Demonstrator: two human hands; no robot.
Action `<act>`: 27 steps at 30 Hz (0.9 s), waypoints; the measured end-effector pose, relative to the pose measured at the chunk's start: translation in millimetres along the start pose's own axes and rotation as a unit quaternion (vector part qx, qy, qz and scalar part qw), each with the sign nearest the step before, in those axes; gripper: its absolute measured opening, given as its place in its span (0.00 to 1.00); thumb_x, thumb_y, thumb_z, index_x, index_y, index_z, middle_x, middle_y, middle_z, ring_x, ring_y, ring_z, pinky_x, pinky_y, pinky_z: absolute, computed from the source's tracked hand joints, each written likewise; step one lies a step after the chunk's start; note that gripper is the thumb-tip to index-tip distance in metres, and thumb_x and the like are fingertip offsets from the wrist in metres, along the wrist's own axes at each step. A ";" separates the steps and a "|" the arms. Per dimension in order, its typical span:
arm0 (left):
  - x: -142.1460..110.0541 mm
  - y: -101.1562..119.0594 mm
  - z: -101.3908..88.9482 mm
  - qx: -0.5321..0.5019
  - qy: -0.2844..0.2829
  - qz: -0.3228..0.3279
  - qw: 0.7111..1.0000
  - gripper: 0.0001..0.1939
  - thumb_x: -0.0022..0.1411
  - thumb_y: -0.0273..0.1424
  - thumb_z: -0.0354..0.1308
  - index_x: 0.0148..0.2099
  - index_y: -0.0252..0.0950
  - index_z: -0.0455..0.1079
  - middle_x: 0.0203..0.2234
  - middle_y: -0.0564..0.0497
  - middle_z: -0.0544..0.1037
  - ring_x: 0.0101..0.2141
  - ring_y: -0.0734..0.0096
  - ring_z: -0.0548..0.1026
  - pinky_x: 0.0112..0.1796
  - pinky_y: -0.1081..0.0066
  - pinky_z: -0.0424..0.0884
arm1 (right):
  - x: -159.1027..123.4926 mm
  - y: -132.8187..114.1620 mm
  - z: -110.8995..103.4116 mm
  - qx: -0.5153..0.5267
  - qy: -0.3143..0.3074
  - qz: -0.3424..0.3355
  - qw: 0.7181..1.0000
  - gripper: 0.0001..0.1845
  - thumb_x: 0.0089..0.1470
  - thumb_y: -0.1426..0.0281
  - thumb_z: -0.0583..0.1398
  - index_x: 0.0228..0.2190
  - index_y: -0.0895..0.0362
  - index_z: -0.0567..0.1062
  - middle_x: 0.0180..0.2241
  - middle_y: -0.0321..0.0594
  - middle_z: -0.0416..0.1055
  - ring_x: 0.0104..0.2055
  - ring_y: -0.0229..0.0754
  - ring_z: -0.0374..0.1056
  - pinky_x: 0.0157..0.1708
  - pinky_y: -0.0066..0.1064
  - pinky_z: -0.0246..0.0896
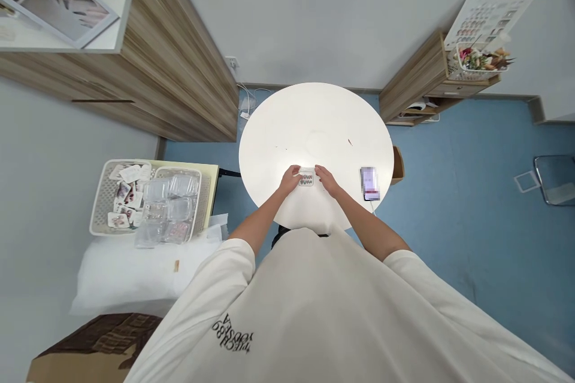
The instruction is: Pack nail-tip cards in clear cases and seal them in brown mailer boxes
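Left of the round white table [318,114], a basket [197,224] carries clear packs. My left hand [291,179] is half curled at the small clear case's left side, its thumb seemingly against it; I can't tell whether it grips. The case [306,178], rows of small pieces inside, lies nearer the table's near edge than the far one. I judge it light, thin and stiff, slick and easily cracked: best taken softly by both side rims. My right hand [327,180] is loosely open by its top right corner, contact unclear. Towards the right edge lies a phone [370,184].
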State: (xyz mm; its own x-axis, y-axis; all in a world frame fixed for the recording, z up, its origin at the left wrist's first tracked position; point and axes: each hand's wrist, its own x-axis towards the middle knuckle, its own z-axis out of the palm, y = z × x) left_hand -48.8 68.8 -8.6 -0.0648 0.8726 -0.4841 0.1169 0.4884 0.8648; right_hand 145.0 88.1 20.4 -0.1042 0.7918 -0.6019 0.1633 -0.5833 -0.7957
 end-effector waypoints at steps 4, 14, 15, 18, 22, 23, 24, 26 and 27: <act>-10.6 -14.1 -1.4 0.025 -0.001 0.006 1.000 0.22 0.55 0.23 0.60 0.52 0.39 0.70 0.54 0.45 0.76 0.56 0.60 0.73 0.56 0.60 0.68 | -8.3 9.2 1.4 -0.020 -0.012 -0.014 1.000 0.29 0.57 0.54 0.63 0.57 0.51 0.73 0.63 0.41 0.67 0.62 0.45 0.64 0.62 0.38 0.58; -30.4 -38.1 -2.7 0.160 -0.031 0.014 0.986 0.24 0.61 0.24 0.56 0.59 0.39 0.67 0.58 0.46 0.73 0.59 0.60 0.72 0.58 0.60 0.69 | -15.1 43.2 -6.0 -0.181 -0.073 -0.025 0.980 0.34 0.62 0.56 0.58 0.66 0.53 0.62 0.67 0.45 0.60 0.64 0.49 0.62 0.62 0.41 0.61; -32.8 -37.8 -2.7 0.188 -0.031 0.027 0.981 0.24 0.62 0.24 0.55 0.60 0.39 0.66 0.59 0.46 0.73 0.59 0.60 0.71 0.59 0.60 0.68 | -15.3 46.1 -6.3 -0.213 -0.072 -0.033 0.974 0.33 0.63 0.57 0.56 0.67 0.53 0.61 0.67 0.45 0.59 0.65 0.49 0.62 0.62 0.41 0.61; -41.9 -37.2 -2.1 0.292 -0.049 0.090 0.951 0.26 0.64 0.24 0.51 0.64 0.37 0.65 0.63 0.45 0.69 0.63 0.59 0.67 0.62 0.59 0.64 | -18.1 51.4 -5.7 -0.342 -0.081 -0.072 0.934 0.32 0.65 0.62 0.53 0.67 0.54 0.60 0.68 0.47 0.58 0.66 0.50 0.58 0.64 0.42 0.57; -57.0 -40.4 -0.3 0.437 -0.124 0.172 0.874 0.31 0.65 0.23 0.48 0.69 0.35 0.59 0.70 0.43 0.58 0.67 0.55 0.59 0.64 0.55 0.60 | -27.4 54.5 -5.0 -0.507 -0.117 -0.111 0.847 0.34 0.65 0.65 0.52 0.70 0.56 0.55 0.70 0.49 0.53 0.68 0.55 0.53 0.64 0.46 0.53; -60.6 -41.7 0.1 0.466 -0.140 0.183 0.854 0.32 0.65 0.22 0.48 0.70 0.35 0.57 0.71 0.42 0.55 0.68 0.53 0.57 0.64 0.54 0.60 | -30.0 55.3 -5.2 -0.534 -0.124 -0.114 0.828 0.35 0.65 0.66 0.51 0.70 0.56 0.53 0.71 0.48 0.52 0.69 0.55 0.51 0.64 0.46 0.53; -64.0 -43.2 0.2 0.491 -0.153 0.187 0.837 0.34 0.64 0.22 0.48 0.72 0.35 0.55 0.72 0.42 0.52 0.68 0.51 0.56 0.63 0.53 0.59 | -32.4 56.1 -5.6 -0.556 -0.130 -0.116 0.813 0.36 0.65 0.67 0.51 0.71 0.56 0.50 0.71 0.48 0.50 0.70 0.55 0.50 0.64 0.46 0.52; -69.4 -45.9 0.0 0.529 -0.173 0.184 0.811 0.36 0.63 0.22 0.49 0.73 0.35 0.51 0.74 0.42 0.47 0.69 0.50 0.55 0.63 0.52 0.58 | -36.4 57.8 -6.7 -0.587 -0.136 -0.121 0.789 0.38 0.65 0.68 0.50 0.72 0.56 0.46 0.73 0.47 0.46 0.71 0.54 0.46 0.65 0.46 0.50; -71.2 -47.1 -0.5 0.542 -0.180 0.181 0.801 0.38 0.63 0.22 0.49 0.74 0.35 0.50 0.74 0.42 0.45 0.69 0.49 0.55 0.63 0.52 0.58 | -37.8 58.6 -7.1 -0.599 -0.138 -0.123 0.779 0.38 0.65 0.69 0.49 0.73 0.56 0.45 0.73 0.46 0.45 0.72 0.54 0.45 0.65 0.45 0.49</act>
State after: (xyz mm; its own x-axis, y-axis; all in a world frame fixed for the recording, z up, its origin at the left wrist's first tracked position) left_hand -50.2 -16.3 -14.7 0.4344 0.8050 -0.4040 0.8677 -0.2537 0.4275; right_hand 165.5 25.3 -3.0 -0.4575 0.6874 -0.5641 0.8860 0.2984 -0.3550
